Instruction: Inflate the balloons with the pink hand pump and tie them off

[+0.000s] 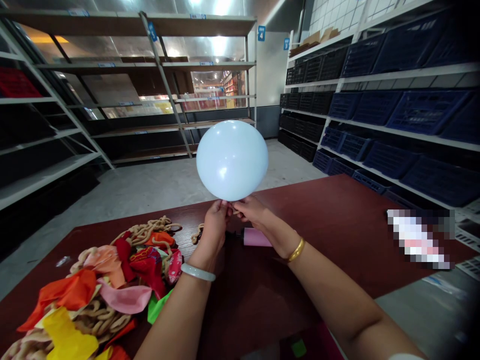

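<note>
A pale blue inflated balloon (231, 160) stands upright above the table, its neck down between my hands. My left hand (217, 217) pinches at the base of the balloon, fingers closed. Beside it, my right hand (250, 209) is also closed at the neck, with a bit of tan cord showing by its fingers. Exactly how the neck and cord lie between the fingertips is hidden. Just below my right wrist lies a pink cylinder (257, 237) with a dark tip, partly covered by my forearm.
Deflated balloons in several colours, such as a yellow one (69, 335), lie with tan cord (144, 231) on the left of the dark red table (322, 220). Metal shelves (210, 65) stand behind; blue crates (416, 112) fill the right-hand rack. A pixelated patch covers the table's right edge.
</note>
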Motion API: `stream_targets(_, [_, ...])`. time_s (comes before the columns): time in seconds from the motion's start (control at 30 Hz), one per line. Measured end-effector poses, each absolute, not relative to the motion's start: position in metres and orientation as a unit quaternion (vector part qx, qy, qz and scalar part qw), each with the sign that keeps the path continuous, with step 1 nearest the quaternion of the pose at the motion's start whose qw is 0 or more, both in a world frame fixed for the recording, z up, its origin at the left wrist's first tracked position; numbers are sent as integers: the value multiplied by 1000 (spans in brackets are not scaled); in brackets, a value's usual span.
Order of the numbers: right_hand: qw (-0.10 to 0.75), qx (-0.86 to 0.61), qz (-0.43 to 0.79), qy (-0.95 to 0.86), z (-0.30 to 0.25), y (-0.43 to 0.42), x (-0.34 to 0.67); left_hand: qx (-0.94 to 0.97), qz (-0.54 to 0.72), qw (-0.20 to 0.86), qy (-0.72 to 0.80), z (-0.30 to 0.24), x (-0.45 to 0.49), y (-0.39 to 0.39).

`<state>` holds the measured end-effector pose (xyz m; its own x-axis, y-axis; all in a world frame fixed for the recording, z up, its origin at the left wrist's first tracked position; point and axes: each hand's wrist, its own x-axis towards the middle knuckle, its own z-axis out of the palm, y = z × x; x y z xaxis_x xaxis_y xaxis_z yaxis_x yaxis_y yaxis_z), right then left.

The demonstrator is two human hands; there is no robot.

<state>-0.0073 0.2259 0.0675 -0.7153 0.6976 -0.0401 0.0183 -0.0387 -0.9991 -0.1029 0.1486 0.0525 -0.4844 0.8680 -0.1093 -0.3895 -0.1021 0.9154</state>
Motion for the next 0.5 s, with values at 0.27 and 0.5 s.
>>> stream_targets(0.27, [375,-277,473,-748,55,225,-11,206,736,467,445,48,-112,149])
stream_targets(0.5, [298,-331,580,-682,52,224,-20,185,774,428,429,47,-105,155])
